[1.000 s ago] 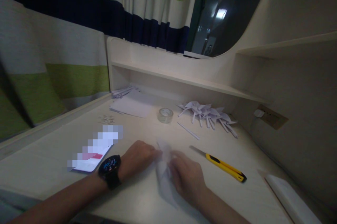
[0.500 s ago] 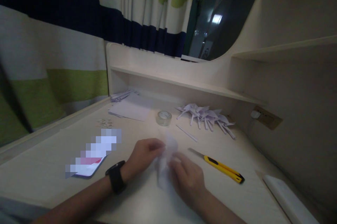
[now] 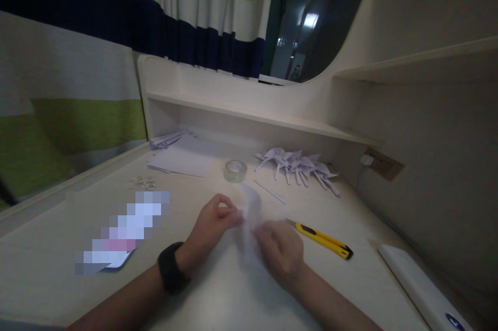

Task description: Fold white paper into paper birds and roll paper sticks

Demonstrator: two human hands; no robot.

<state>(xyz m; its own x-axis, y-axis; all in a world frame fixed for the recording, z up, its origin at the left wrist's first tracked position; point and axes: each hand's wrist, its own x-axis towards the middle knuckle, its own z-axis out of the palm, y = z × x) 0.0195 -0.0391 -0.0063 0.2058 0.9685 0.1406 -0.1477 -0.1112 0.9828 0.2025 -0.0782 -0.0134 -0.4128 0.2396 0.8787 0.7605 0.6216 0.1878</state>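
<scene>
Left hand (image 3: 212, 227): fingers pinching the folded paper (image 3: 251, 211).
Right hand (image 3: 280, 253): fingers gripping the same paper.
Worktop (image 3: 218, 300): yellow knife (image 3: 321, 238) nearby.

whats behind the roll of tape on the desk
Behind the roll of tape the bare desk runs to the shelf unit's back panel. Flat paper sheets lie back-left, folded paper pieces back-right. Nothing there looks covered.

Folded paper (image 3: 251, 206) lifted higher between both hands
</scene>
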